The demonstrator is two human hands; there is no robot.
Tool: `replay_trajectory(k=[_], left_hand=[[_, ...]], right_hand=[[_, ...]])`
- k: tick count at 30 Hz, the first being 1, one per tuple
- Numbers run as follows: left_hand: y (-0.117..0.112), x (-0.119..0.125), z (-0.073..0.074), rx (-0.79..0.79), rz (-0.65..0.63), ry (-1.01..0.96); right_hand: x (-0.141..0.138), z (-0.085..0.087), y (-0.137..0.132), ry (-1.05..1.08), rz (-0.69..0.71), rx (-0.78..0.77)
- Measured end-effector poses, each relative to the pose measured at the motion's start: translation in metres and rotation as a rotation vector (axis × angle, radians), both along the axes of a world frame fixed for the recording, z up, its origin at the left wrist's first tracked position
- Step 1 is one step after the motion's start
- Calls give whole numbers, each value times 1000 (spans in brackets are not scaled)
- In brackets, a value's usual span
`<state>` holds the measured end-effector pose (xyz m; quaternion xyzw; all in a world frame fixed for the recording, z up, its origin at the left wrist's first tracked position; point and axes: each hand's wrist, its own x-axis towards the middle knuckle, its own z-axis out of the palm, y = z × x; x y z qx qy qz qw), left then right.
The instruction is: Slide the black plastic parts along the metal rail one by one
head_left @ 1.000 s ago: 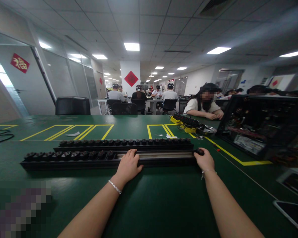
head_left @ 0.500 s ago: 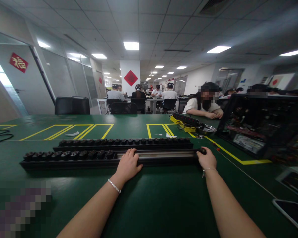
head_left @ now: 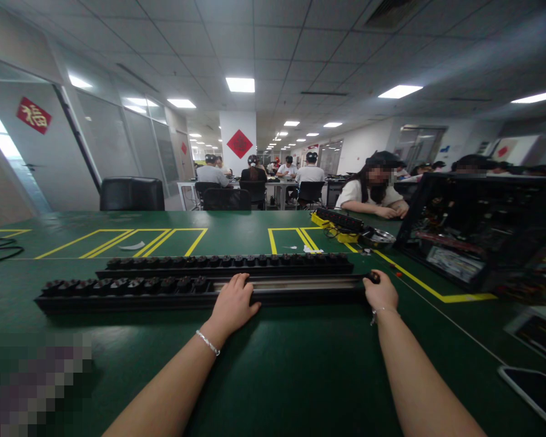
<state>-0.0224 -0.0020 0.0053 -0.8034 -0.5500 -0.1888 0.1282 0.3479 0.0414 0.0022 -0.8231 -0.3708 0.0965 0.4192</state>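
Your left hand (head_left: 235, 300) lies across the front rail (head_left: 164, 301) near the centre of the frame, fingers bent over its slot and thumb along the near side; you can't tell from here whether it grips or only rests. Your right hand (head_left: 383, 292), right of centre, is closed around a small black knob (head_left: 372, 277) at the rail's right end; whether that knob is fixed to the rail can't be told. The front rail lies flat on the green tabletop (head_left: 300, 376), stretching from the left of the frame to your right hand. Black knobs (head_left: 136, 284) fill its left half, and the pale slot shows bare between your hands. Just behind it lies a back rail (head_left: 225, 269), with knobs along nearly its whole length. An open computer case (head_left: 477, 227) stands at the right of the frame, and a phone (head_left: 537, 391) lies at the lower right.
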Motion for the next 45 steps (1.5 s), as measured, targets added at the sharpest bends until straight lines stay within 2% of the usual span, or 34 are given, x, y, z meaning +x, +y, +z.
replay_trajectory(k=[11, 27, 30, 34, 37, 41, 45], left_hand=[[1, -1, -1, -2, -13, -27], [0, -1, -2, 6, -7, -15], [0, -1, -2, -1, -8, -34], [0, -1, -1, -3, -19, -37], [0, -1, -1, 3, -17, -24], [-1, -1, -2, 5, -17, -22], [-1, -1, -2, -6, -9, -31]], right_hand=[[5, -6, 3, 0, -17, 52], [-3, -2, -2, -8, -37, 70], [-1, -2, -3, 47, -77, 99], [6, -3, -6, 184, -183, 66], [12, -4, -10, 212, -178, 55], [25, -4, -18, 102, -181, 0], [51, -5, -29, -46, -205, -69]])
